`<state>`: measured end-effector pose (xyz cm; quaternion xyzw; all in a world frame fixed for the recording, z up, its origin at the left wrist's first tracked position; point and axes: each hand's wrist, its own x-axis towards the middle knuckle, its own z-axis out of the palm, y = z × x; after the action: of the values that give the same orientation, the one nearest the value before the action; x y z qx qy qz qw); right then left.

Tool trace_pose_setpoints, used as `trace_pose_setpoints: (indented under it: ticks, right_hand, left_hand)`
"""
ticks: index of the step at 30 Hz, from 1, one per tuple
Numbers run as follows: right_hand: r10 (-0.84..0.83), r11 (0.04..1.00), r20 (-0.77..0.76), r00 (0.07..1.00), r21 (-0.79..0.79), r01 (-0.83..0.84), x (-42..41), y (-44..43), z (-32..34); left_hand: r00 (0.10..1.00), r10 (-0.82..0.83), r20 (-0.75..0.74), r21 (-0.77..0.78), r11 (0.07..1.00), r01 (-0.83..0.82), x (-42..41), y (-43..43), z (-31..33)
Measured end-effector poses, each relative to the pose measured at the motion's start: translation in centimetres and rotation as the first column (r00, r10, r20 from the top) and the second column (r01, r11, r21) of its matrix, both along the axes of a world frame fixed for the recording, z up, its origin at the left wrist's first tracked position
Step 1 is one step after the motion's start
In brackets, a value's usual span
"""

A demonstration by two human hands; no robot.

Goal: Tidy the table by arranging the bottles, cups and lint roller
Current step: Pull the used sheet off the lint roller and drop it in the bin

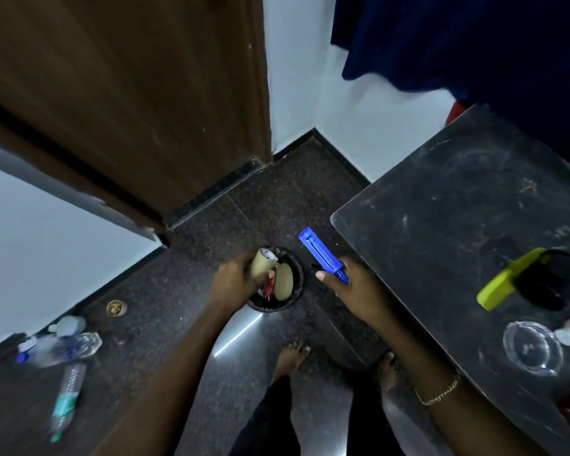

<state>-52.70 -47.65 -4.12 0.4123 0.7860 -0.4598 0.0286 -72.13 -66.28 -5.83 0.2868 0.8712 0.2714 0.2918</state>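
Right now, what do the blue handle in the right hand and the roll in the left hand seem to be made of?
The blue handle looks like moulded plastic: saturated even colour, sharp ribbed edges, slight sheen. The roll looks like a matte cardboard tube, tan and dull, with some white paper at its far end; motion blur leaves this uncertain. The right hand and left hand each grip one.

A dark, scuffed and dusty table top (458,205) was seen above a polished speckled stone floor (277,199). The lint roller handle (323,255) looked to be glossy blue plastic, its roll (260,263) possibly bare cardboard. A clear glass cup (533,348) and a matt wood-grain door (129,93) were noted.
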Motion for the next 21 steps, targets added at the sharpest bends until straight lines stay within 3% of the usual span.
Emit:
trace_pose_setpoints:
  ticks: [16, 21]
  right_hand:
    - [0.044, 0.985, 0.132, 0.99, 0.163, -0.066, -4.5, 0.0, -30.5]
    - [0.078, 0.991, 0.178, 0.981, 0.097, -0.096, -4.7, 0.4, -38.4]
  left_hand:
    - [0.994, 0.079, 0.07, -0.256, 0.965, -0.059, -2.3, 0.1, -30.8]
    - [0.986, 0.15, 0.077, -0.293, 0.948, -0.121, -2.4, 0.3, -38.1]
